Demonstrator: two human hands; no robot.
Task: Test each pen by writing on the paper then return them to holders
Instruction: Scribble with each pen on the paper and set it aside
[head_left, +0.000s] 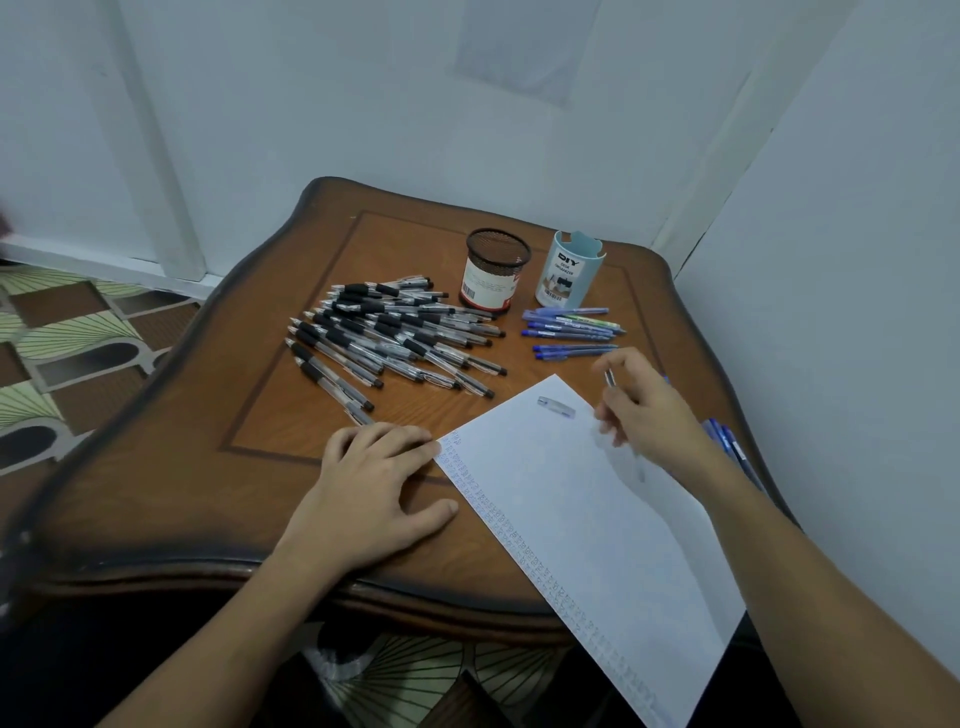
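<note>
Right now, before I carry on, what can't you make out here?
Head view only:
- Metal-ended pen in the right hand: only that end shows; curled fingers hide the barrel.
- Black mesh cup and pale blue plastic holder: walls hide their bottoms.
- Blue pens beside the right forearm: partly covered by it.
- Small writing along the white paper sheet's edge: too small to read.
</note>
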